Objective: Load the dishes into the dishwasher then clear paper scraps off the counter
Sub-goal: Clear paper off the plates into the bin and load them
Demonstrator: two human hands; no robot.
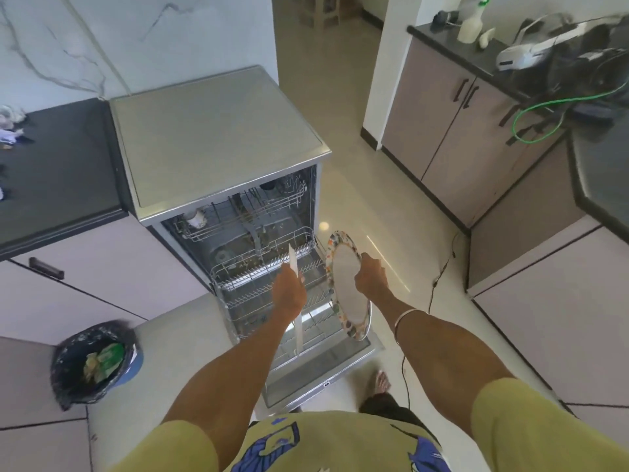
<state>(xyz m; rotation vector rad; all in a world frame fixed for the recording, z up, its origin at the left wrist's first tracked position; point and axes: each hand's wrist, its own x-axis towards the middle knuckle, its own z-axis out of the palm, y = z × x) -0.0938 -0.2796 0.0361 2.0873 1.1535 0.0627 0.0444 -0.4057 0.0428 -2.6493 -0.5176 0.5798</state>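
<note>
Open dishwasher [238, 212] with lower rack [272, 294] drawn out: left hand [289, 292] grips a white plate [295, 267] edge-on above it, right hand [371, 274] holds a patterned plate [347, 287] beside it; upper rack [245, 212] contains a cup [196, 218].

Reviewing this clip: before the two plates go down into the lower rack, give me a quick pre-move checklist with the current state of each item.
1. Dishwasher door down, lower rack pulled out: ok.
2. Left hand grips the white plate, held on edge above the rack: ok.
3. Right hand grips the patterned plate by its rim: ok.
4. Free slots under the white plate: cannot tell, hand and plate hide them.
5. Patterned plate over the rack: not ok, it hangs at the rack's right edge.
6. Paper scraps still on the counter: not ok.
</note>
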